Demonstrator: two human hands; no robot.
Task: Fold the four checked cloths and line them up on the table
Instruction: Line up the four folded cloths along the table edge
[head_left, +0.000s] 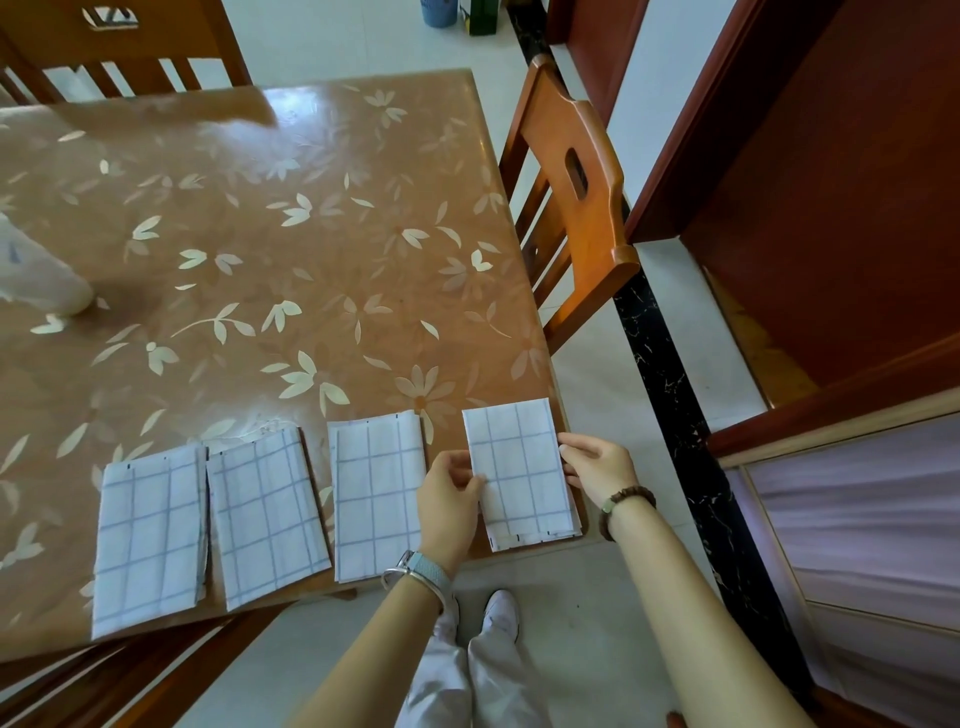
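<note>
Two hands grip the rightmost checked cloth (519, 473), folded into a narrow rectangle at the near right corner of the bench (260, 208), about 5 o'clock in the view. The left hand (449, 499) pinches its left edge between thumb and fingers. The right hand (600, 465) closes on its right edge, so the hands are apart with the cloth between them. Toward 7 o'clock, along the bench's near edge, lie the third checked cloth (376, 493), the second checked cloth (265, 514) and the leftmost checked cloth (148, 540), all folded and side by side. A wooden chair (571, 192) stands at 2 o'clock. At 9 o'clock sits a blurred white object (36, 270), possibly a bag.
</note>
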